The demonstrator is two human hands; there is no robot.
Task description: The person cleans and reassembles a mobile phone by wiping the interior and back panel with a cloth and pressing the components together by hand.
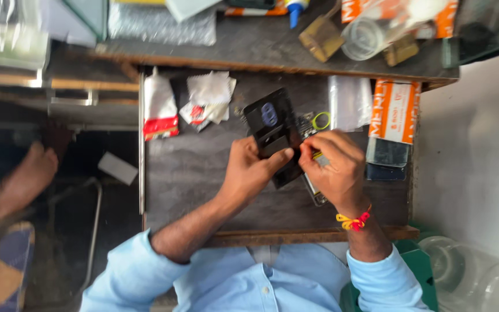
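Clear glass jar (367, 36) lies tipped on the upper shelf (261, 49), contents not readable; beside it a brown block (320, 37) and a blue-capped glue bottle (295, 10). Clear plastic jars (475, 277) at bottom right by the floor, insides can't be made out. Orange-and-white box (395, 110) on the worktop's (192, 173) right side, closed, with a dark screen panel (388, 153) just below it. White-and-red packet (160, 107) and crumpled wipes (209, 95) at upper left of the worktop; clear plastic sleeve (350, 101) and a green ring (320, 121) near the top middle. The phone (272, 133) sits mid-worktop, black, tilted, back side up with an oval bluish camera patch near its top end; lower end covered by the hands. Left hand (249, 170) grips the phone's lower part, thumb on its face. Right hand (333, 164) pinches closed at the phone's right edge, fingertips touching something small, too blurred to tell. Red-yellow thread (353, 221) on right wrist. Bare foot (24, 179) at far left.
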